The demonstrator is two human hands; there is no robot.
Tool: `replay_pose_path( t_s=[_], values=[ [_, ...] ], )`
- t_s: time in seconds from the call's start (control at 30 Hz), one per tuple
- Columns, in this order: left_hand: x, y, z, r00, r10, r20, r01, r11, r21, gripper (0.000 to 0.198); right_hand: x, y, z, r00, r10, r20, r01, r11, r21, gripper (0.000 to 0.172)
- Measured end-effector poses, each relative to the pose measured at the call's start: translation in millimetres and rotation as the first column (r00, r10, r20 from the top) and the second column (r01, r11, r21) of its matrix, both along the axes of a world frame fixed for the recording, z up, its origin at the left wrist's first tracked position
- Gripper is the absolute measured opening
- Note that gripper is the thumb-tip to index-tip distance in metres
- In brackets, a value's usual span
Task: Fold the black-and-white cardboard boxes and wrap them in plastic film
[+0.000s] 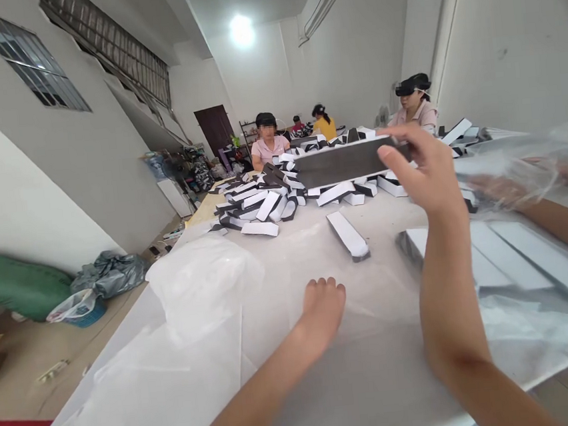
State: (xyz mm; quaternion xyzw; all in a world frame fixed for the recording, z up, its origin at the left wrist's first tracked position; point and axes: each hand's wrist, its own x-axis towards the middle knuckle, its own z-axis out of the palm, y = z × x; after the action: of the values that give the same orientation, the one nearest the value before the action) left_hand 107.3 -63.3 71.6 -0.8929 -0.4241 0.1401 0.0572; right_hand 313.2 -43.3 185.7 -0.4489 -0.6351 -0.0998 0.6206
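Observation:
My right hand (423,173) is raised and grips the end of a long, dark rectangular box (342,162) between thumb and fingers. My left hand (323,306) rests low on a translucent white plastic sheet (200,281), fingers curled and holding nothing. Ahead of it lies a long white-and-black box (347,235), apart from a heaped pile of similar boxes (257,202). Several white boxes (509,258) lie side by side under clear film to the right. Another person's hand (500,187) reaches in from the right, behind a clear plastic bag (510,164).
Two seated people (268,141) (417,103) work beyond the pile, with others further back. A green sack (14,286) and a grey bag (109,273) lie on the floor to the left, below the table's edge. Walls surround the room.

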Motion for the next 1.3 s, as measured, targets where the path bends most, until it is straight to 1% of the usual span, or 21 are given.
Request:
replay_pose_path(
  t_s=[0.07,0.13,0.2,0.23,0.3,0.37,0.4,0.43,0.47,0.5,0.57,0.63,0.67,0.73,0.77,0.83,0.93,1.0,1.07,1.23,1.3],
  values=[
    [-3.5,1.3,6.5,1.000,0.010,0.009,-0.010,1.000,0.006,0.025,-5.2,-15.7,9.1,0.995,0.070,-0.069,-0.058,0.984,0.166,0.024],
    [-8.7,2.6,11.0,0.999,0.030,0.041,-0.030,1.000,-0.008,0.024,-9.3,-28.4,20.8,0.990,0.131,-0.052,-0.118,0.973,0.197,0.023],
    [-14.9,5.2,14.1,0.989,0.057,0.136,-0.051,0.998,-0.047,0.020,-10.7,-36.2,32.1,0.986,0.137,0.098,-0.145,0.985,0.091,0.021],
    [-18.1,7.0,15.5,0.971,0.076,0.228,-0.058,0.995,-0.085,0.019,-10.1,-38.7,35.9,0.969,0.138,0.204,-0.144,0.990,0.012,0.021],
    [-24.3,11.2,18.5,0.882,0.135,0.452,-0.069,0.985,-0.160,0.015,-5.9,-43.8,35.7,0.901,0.210,0.378,-0.159,0.974,-0.164,0.022],
    [-29.1,15.6,21.4,0.766,0.193,0.613,-0.081,0.975,-0.206,0.013,1.3,-52.9,22.1,0.837,0.377,0.397,-0.225,0.898,-0.378,0.026],
    [-30.6,17.6,22.6,0.734,0.203,0.648,-0.086,0.974,-0.207,0.012,5.1,-59.9,10.2,0.815,0.463,0.349,-0.256,0.827,-0.500,0.029],
    [-31.6,19.3,23.4,0.730,0.191,0.656,-0.084,0.978,-0.190,0.012,8.4,-68.3,-4.3,0.805,0.519,0.287,-0.266,0.748,-0.608,0.032],
    [-31.9,20.8,24.0,0.744,0.160,0.649,-0.070,0.984,-0.162,0.013,10.6,-77.8,-20.6,0.816,0.528,0.235,-0.257,0.696,-0.671,0.035],
    [-31.7,22.0,24.2,0.756,0.120,0.643,-0.046,0.990,-0.131,0.014,11.3,-87.6,-37.8,0.843,0.500,0.199,-0.237,0.676,-0.698,0.036],
    [-30.2,23.3,23.9,0.761,0.045,0.647,-0.004,0.998,-0.065,0.016,6.9,-105.3,-71.1,0.909,0.377,0.174,-0.164,0.710,-0.685,0.036],
    [-27.8,23.4,23.1,0.728,0.003,0.685,0.009,1.000,-0.014,0.017,-4.1,-117.1,-99.5,0.968,0.172,0.183,-0.028,0.799,-0.601,0.036],
    [-26.5,23.1,22.7,0.706,-0.005,0.708,0.000,1.000,0.007,0.018,-11.1,-120.4,-111.3,0.981,0.056,0.186,0.056,0.836,-0.546,0.035],
    [-24.3,22.1,21.9,0.670,-0.010,0.743,-0.034,0.998,0.043,0.021,-25.8,-123.1,-131.4,0.975,-0.120,0.189,0.195,0.868,-0.456,0.035],
    [-23.5,21.5,21.5,0.658,-0.010,0.753,-0.046,0.997,0.054,0.022,-32.6,-123.2,-140.5,0.967,-0.169,0.193,0.238,0.870,-0.432,0.035],
    [-22.3,19.9,20.8,0.648,-0.017,0.761,-0.047,0.997,0.062,0.022,-44.3,-122.7,-158.0,0.958,-0.185,0.218,0.267,0.852,-0.450,0.037],
    [-21.6,17.1,20.2,0.657,-0.029,0.753,-0.015,0.999,0.051,0.021,-55.9,-122.1,-181.9,0.929,-0.124,0.348,0.314,0.760,-0.569,0.038],
    [-21.1,15.0,20.4,0.684,-0.010,0.729,-0.009,1.000,0.022,0.021,-60.5,-121.0,-192.3,0.881,-0.078,0.466,0.382,0.699,-0.605,0.039],
    [-20.3,12.8,21.1,0.714,0.005,0.700,-0.001,1.000,-0.006,0.020,-63.6,-117.4,-195.6,0.837,-0.049,0.545,0.431,0.674,-0.600,0.043],
    [-17.3,8.3,21.9,0.719,-0.026,0.694,0.045,0.999,-0.009,0.021,-71.3,-91.7,-183.4,0.805,-0.022,0.593,0.492,0.583,-0.646,0.046],
    [-16.5,6.8,21.5,0.717,-0.032,0.697,0.055,0.998,-0.012,0.021,-75.7,-75.3,-178.9,0.805,-0.026,0.592,0.500,0.566,-0.655,0.046]
  ],
)
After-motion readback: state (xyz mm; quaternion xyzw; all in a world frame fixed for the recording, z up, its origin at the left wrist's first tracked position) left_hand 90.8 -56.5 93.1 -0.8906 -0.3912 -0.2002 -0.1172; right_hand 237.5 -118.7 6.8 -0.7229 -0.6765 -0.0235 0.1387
